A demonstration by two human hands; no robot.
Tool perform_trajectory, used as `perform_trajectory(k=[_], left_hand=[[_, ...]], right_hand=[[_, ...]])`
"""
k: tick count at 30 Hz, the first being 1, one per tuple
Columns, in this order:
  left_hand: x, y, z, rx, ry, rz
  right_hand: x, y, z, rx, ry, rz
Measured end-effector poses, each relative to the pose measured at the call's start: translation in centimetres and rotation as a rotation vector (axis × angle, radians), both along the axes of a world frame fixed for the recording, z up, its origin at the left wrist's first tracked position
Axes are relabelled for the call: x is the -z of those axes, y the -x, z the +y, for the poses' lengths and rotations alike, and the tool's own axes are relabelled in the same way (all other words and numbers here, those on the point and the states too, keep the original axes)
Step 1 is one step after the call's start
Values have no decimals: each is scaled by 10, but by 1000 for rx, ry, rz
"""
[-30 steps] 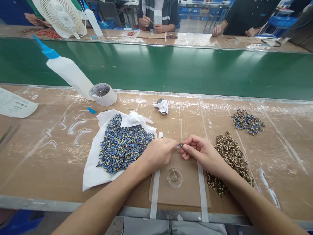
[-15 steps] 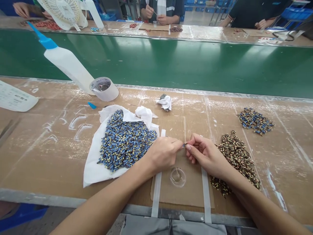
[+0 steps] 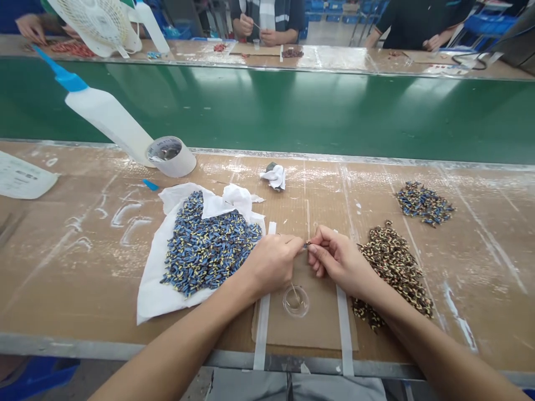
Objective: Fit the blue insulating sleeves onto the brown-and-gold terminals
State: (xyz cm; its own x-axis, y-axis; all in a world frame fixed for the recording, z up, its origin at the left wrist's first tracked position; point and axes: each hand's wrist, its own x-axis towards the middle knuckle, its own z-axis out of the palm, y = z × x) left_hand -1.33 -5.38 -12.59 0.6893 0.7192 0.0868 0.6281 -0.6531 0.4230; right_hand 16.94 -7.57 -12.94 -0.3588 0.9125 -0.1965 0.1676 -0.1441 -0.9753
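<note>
Your left hand [image 3: 272, 260] and right hand [image 3: 337, 260] meet fingertip to fingertip, each with thumb and finger pinching the same small piece [image 3: 306, 244], which sits between them above the cardboard pad [image 3: 311, 333]; its details are too small to make out. On the pad, nearer you, a clear cup [image 3: 304, 309] holds a thin stick [image 3: 295, 291], tilted. Beside your left hand, blue and yellow pieces [image 3: 209, 250] lie heaped on a white sheet [image 3: 151, 298]. By your right forearm is a pile of brown and cream pieces [image 3: 397, 270], with a smaller mixed pile [image 3: 424, 204] beyond it.
</note>
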Motion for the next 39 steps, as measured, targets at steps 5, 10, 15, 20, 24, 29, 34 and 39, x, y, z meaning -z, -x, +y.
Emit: perform_trajectory(k=[5, 10, 15, 20, 24, 29, 34, 39], left_hand=[[-13, 9, 8, -95, 448, -383], [-15, 6, 7, -299, 1067, -862], [-8, -3, 4, -395, 1219, -1049], [-7, -5, 4, -401, 1180, -1085], [-8, -3, 5, -377, 1078, -999], [-11, 0, 7, -303, 929, -847], [-17, 2, 8, -279, 871, -747], [-25, 1, 7, -265, 817, -776]], right_hand=[[0, 2, 0, 103, -4, 95], [-4, 4, 4, 226, -404, -110], [-4, 7, 7, 264, -606, -231], [-3, 7, 7, 241, -647, -270], [-5, 7, 7, 211, -662, -299], [-7, 4, 8, 213, -667, -299], [-7, 2, 7, 180, -687, -309], [-6, 4, 2, 215, -794, -291]])
